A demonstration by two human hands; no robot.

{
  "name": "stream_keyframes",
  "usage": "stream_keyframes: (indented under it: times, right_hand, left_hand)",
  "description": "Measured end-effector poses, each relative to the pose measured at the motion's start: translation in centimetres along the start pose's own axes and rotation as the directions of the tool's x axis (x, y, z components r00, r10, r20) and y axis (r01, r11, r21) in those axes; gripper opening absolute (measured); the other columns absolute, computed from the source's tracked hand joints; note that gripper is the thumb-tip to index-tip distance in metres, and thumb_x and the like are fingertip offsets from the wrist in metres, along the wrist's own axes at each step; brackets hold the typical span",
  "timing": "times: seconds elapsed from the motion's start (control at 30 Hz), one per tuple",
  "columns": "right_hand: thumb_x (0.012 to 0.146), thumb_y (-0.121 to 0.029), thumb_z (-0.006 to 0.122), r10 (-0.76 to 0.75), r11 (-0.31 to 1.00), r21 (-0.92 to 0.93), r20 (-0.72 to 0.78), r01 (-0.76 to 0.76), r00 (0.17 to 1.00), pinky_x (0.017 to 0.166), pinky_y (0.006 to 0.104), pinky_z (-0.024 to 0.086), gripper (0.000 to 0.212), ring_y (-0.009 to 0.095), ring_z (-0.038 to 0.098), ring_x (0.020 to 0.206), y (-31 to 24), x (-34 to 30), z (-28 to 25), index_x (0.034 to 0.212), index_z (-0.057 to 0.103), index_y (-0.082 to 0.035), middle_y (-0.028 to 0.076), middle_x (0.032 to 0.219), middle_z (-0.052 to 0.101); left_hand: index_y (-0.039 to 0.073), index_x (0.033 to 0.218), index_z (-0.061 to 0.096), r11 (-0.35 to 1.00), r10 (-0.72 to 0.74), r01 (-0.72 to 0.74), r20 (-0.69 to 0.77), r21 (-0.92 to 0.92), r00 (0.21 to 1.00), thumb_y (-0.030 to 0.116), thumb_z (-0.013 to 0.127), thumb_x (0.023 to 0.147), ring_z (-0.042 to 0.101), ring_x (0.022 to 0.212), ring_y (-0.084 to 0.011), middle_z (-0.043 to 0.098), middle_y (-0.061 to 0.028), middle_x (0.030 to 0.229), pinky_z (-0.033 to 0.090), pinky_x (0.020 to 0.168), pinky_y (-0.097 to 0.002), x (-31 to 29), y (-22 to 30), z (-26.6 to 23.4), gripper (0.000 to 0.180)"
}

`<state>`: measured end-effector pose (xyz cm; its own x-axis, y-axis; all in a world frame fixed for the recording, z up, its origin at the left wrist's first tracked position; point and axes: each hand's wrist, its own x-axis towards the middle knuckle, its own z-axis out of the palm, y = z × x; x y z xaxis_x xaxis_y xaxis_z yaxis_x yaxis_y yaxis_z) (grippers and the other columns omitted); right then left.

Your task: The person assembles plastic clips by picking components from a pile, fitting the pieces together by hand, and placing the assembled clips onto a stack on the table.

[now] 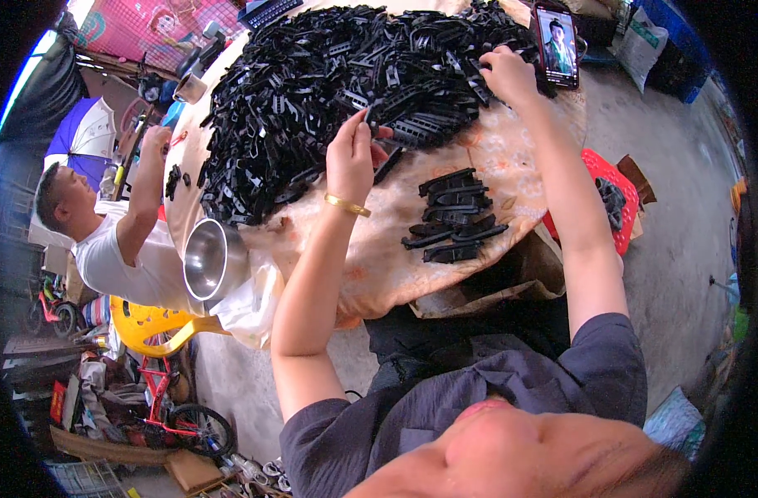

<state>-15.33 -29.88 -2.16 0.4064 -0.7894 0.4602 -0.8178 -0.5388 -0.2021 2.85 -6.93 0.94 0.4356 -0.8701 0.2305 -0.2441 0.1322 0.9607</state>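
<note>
A large heap of slim black plastic pieces (288,91) covers the far part of the cloth-covered table (379,249). At the heap's near edge is my left hand (354,159), its fingers bent around a black plastic piece (387,166); the grip is partly hidden. My right hand (509,75) reaches farther, to the heap's right side, with curled fingers; whatever they hold is hidden. Close to the right hand, a phone (557,46) with a lit screen leans at the table's edge. Nearer me, several black pieces lie stacked in a rough column (454,216).
A metal bowl (215,260) stands at the table's left edge, by a white plastic bag (259,303). Across the left side, another person (130,241) reaches over the table. A yellow chair (146,328) is below; a red crate (624,195) stands right.
</note>
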Motion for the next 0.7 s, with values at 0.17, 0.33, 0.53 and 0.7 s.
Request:
stream_keyframes:
  times: [0.17, 0.33, 0.53, 0.7]
  right_hand:
    - [0.075, -0.022, 0.065, -0.064, 0.994, 0.092, 0.086, 0.056, 0.994, 0.073, 0.0403, 0.049, 0.023, 0.031, 0.059, 0.086, -0.4, 0.1, -0.2, 0.095, 0.062, -0.009, 0.011, 0.099, 0.054]
    - [0.073, -0.024, 0.063, 0.067, 0.998, -0.021, 0.118, -0.065, 0.991, 0.074, 0.0415, 0.048, 0.024, 0.032, 0.059, 0.086, -0.7, 0.6, -0.2, 0.091, 0.063, -0.008, 0.013, 0.099, 0.055]
    - [0.073, -0.022, 0.06, 0.115, 0.993, -0.03, 0.097, -0.112, 0.989, 0.07, 0.0414, 0.05, 0.023, 0.03, 0.06, 0.087, -0.9, 0.3, -0.6, 0.088, 0.063, -0.005, 0.014, 0.097, 0.057]
    - [0.073, -0.026, 0.064, 0.057, 0.866, 0.498, -0.195, 0.048, 0.979, 0.062, 0.0337, 0.05, 0.026, 0.026, 0.063, 0.072, -1.8, -0.2, -2.1, 0.084, 0.062, -0.002, 0.012, 0.08, 0.064]
  left_hand:
    - [-0.001, 0.117, 0.045, 0.906, -0.189, 0.245, 0.188, -0.347, 0.964, 0.011, 0.035, 0.092, 0.058, 0.066, -0.014, 0.06, -0.0154, 0.099, 0.047, 0.057, -0.0234, -0.3, 0.1, -0.6, 0.03]
    - [-0.002, 0.119, 0.041, 0.779, -0.229, 0.357, 0.296, -0.516, 0.927, 0.002, 0.034, 0.085, 0.059, 0.091, -0.0297, 0.055, -0.0177, 0.105, 0.049, 0.08, -0.0376, -0.5, 0.7, -0.4, 0.035]
    - [-0.002, 0.112, 0.044, 0.709, -0.213, 0.363, 0.306, -0.605, 0.928, -0.002, 0.039, 0.082, 0.059, 0.089, -0.0284, 0.054, -0.0135, 0.098, 0.049, 0.079, -0.0374, -0.6, 0.9, -0.5, 0.031]
    - [-0.002, 0.11, 0.047, 0.721, -0.228, 0.319, 0.224, -0.616, 0.948, -0.002, 0.044, 0.081, 0.059, 0.084, -0.0216, 0.054, -0.0094, 0.096, 0.05, 0.078, -0.0345, -0.4, 0.4, -0.3, 0.029]
